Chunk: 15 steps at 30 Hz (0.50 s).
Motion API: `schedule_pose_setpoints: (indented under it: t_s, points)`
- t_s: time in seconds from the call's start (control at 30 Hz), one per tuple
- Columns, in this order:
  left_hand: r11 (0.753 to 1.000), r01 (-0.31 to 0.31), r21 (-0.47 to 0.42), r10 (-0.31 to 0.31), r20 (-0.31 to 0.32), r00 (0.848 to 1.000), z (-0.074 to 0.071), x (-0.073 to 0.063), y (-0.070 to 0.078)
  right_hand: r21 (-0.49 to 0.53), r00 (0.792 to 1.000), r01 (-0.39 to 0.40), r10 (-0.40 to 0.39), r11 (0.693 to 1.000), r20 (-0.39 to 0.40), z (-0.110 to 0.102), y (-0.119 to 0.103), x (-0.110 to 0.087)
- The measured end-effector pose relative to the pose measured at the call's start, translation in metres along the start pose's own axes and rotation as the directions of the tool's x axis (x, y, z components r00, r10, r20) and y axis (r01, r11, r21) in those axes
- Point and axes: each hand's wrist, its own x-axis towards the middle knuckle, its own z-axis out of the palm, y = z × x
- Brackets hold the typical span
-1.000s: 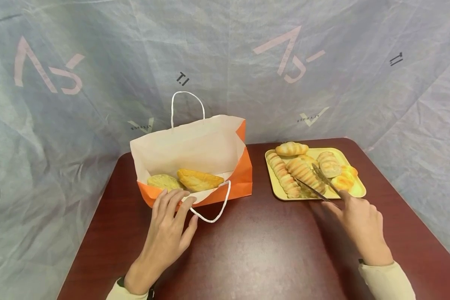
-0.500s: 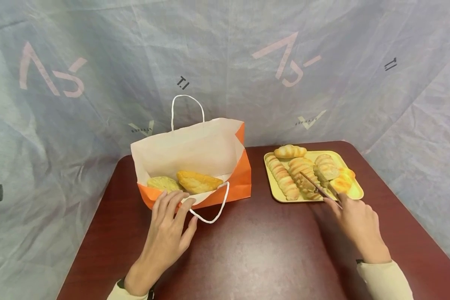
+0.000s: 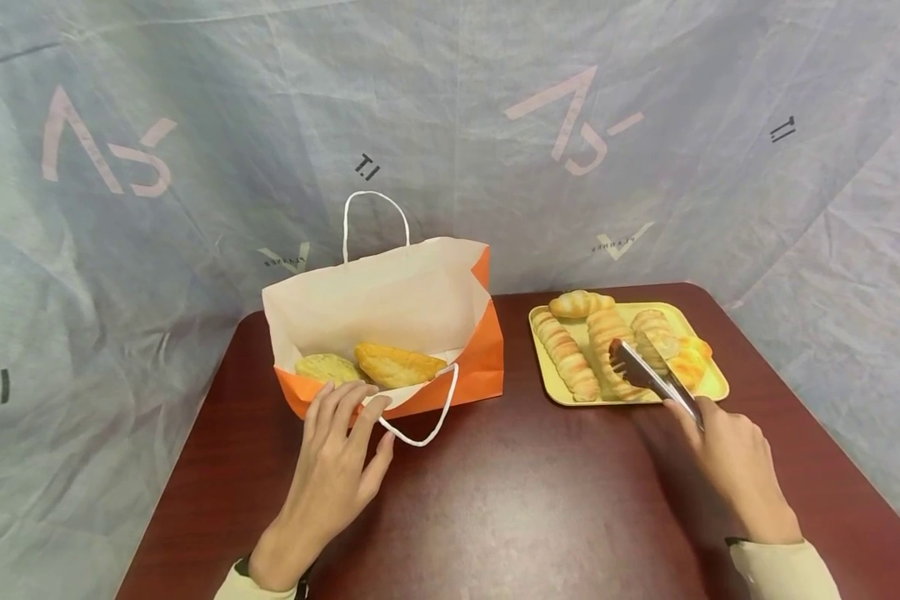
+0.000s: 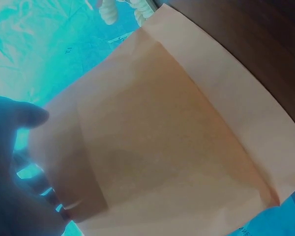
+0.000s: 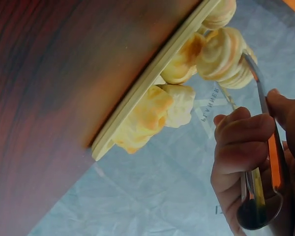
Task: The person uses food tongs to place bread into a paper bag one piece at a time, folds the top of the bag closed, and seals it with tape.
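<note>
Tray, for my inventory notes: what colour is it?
The tray is yellow, clearest in the head view.

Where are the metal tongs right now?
In the head view, the tongs are at the right, in the right hand, their tips at the middle ridged bread on the yellow tray.

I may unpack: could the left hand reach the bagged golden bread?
Likely yes: the left hand is at the near rim of the paper bag, whose open mouth leaves the golden bread uncovered.

L hand (image 4: 2,162) cut off, L-wr. | tray (image 5: 151,80) cut off, R-wr. | tongs (image 3: 654,379) hndl behind R hand (image 3: 735,467), head
</note>
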Motion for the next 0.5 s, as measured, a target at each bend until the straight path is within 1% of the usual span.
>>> schedule_pose_setpoints:
  t_s: [0.3,0.5]
  points:
    - [1.0,0.01,0.0,-0.01,0.011,1.0,-0.001,-0.003,0.0,0.066,0.999,-0.035,0.035,0.997,0.009,-0.003,-0.006,-0.001]
    - [1.0,0.009,0.007,-0.009,0.008,1.0,-0.002,-0.003,-0.001,0.113,0.999,-0.025,0.028,0.993,-0.028,-0.005,-0.011,-0.003]
